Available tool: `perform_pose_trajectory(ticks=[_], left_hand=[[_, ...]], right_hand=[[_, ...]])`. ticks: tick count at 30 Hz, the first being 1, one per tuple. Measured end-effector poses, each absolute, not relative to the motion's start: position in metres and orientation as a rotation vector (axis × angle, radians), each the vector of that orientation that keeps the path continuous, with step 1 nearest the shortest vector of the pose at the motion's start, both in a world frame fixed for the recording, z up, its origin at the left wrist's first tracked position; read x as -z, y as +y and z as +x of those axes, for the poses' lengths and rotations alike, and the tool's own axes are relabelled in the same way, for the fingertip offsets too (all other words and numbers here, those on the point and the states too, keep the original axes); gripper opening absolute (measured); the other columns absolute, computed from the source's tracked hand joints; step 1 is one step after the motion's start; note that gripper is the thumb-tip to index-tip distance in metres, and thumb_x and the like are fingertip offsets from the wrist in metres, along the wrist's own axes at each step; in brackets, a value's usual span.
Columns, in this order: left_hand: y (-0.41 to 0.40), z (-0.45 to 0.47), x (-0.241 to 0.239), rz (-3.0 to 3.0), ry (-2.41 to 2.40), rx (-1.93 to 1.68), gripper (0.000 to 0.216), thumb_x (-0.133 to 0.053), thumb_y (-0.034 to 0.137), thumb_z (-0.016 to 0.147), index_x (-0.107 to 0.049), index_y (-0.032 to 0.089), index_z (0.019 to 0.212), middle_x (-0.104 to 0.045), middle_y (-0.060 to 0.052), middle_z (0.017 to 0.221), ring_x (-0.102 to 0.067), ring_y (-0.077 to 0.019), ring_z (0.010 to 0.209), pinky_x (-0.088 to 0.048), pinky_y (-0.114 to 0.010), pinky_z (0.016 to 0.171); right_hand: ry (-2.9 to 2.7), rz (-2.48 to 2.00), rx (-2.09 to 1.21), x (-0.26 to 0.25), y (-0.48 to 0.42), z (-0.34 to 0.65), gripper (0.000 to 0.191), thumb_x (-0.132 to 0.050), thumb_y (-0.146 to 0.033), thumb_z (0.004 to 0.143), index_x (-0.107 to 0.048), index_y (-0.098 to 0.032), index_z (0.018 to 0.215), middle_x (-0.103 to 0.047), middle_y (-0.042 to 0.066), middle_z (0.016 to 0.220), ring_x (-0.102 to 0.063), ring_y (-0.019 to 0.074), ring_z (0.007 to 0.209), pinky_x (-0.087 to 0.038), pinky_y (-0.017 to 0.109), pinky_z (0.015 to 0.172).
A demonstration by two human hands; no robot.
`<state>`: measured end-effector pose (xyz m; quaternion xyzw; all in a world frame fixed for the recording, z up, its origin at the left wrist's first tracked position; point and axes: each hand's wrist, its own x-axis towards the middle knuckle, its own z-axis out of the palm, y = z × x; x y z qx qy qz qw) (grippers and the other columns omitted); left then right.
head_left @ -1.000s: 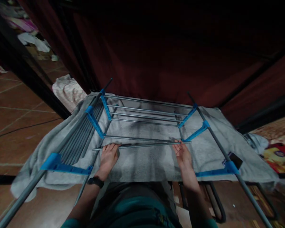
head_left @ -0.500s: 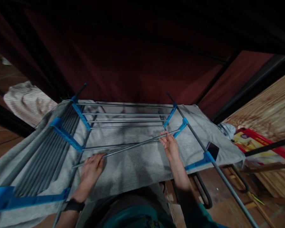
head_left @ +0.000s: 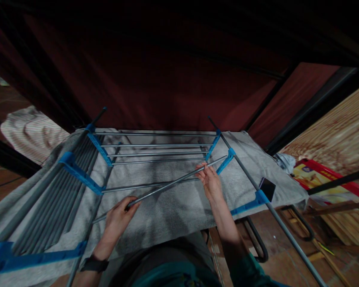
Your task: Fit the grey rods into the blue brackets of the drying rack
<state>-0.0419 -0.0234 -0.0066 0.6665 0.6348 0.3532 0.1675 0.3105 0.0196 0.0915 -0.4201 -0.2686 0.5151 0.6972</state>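
Note:
A slim grey metal rod [head_left: 167, 186] runs slantwise between my two hands, its right end higher than its left. My left hand [head_left: 119, 217] is closed round it near the lower end. My right hand [head_left: 211, 182] pinches it with the fingertips close to the upper end. That end lies by a blue plastic bracket [head_left: 226, 162] on the right side tube [head_left: 247, 178]; I cannot tell if they touch. Behind, several crossbars [head_left: 155, 154] span blue brackets of a rack frame. One more crossbar [head_left: 146, 186] reaches from the left blue bracket [head_left: 80, 174] behind the held rod.
Several grey tubes [head_left: 58, 199] lie side by side at left. Grey cloth [head_left: 173, 215] covers the surface underneath. A dark phone [head_left: 267, 189] rests on it at right, near another blue bracket [head_left: 248, 203]. Farther right is a red-edged tray [head_left: 323, 177]. A dark red panel [head_left: 167, 87] stands behind.
The rod has tilted more steeply, its right end raised slightly toward the right bracket. My left hand has shifted a little right and turned around the rod. My right hand has moved slightly up.

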Motion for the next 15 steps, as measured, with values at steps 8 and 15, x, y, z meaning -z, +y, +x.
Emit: perform_pose_trajectory(ticks=[8,15], left_hand=[[-0.024,-0.017,0.006,1.767,1.691,-1.005,0.046,-0.061,0.067,0.083,-0.073,0.024,0.096,-0.078,-0.003,0.088,-0.073,-0.0225,0.076,-0.056,-0.031,0.070],[-0.025,0.007,0.003,1.647,1.602,-1.075,0.042,-0.065,0.064,0.082,-0.072,0.023,0.090,-0.075,-0.002,0.081,-0.070,-0.0224,0.074,-0.054,-0.032,0.068]], right_hand=[[-0.647,-0.924,-1.195,-0.092,0.016,0.294,0.035,-0.083,-0.050,0.076,-0.070,-0.026,0.098,-0.078,0.003,0.094,-0.072,0.0191,0.087,-0.060,0.034,0.080],[-0.681,-0.926,-1.250,-0.087,0.008,0.271,0.036,-0.084,-0.048,0.076,-0.073,-0.023,0.099,-0.078,0.004,0.095,-0.072,0.0190,0.086,-0.060,0.036,0.083]])
